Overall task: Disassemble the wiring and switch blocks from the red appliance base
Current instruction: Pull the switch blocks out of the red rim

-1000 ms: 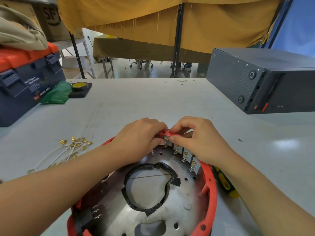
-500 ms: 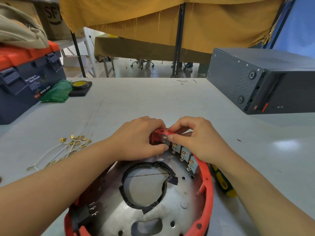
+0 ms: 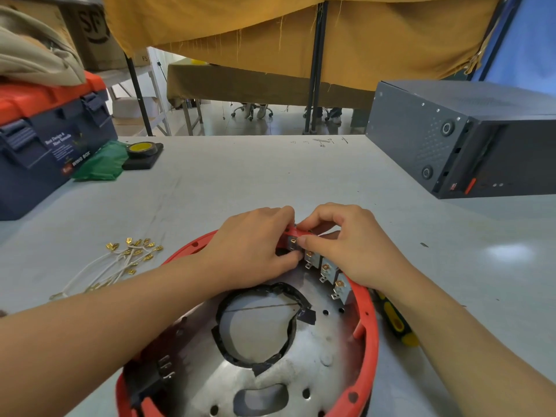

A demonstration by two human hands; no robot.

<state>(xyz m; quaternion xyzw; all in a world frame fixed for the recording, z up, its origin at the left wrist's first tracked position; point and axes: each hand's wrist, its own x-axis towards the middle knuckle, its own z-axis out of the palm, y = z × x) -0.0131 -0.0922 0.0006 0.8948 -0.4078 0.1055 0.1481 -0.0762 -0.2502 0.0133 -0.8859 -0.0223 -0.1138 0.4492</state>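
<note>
Grey worktable (image 3: 240, 182) under mustard curtain (image 3: 270, 31); toolbox (image 3: 45, 139) upper left, dark case (image 3: 469, 136) upper right. Left hand (image 3: 255, 251) and right hand (image 3: 349, 245) pinching switch blocks (image 3: 319, 263) on red base (image 3: 368, 320), centre.

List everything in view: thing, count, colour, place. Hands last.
base: one, red rim, metal plate inside, near centre of table
switch blocks: a row, about four showing, grey with brass terminals, inside the base's far-right rim
wires: one loose bunch, white with brass ends, on table left of base
screwdriver: one, yellow and black, right of base
toolbox: one, navy with red lid, far left
tape roll: one, yellow and black, beside toolbox
case: one, dark grey, far right
table: one, grey
left hand: on the far rim
right hand: pinching the end block
</note>
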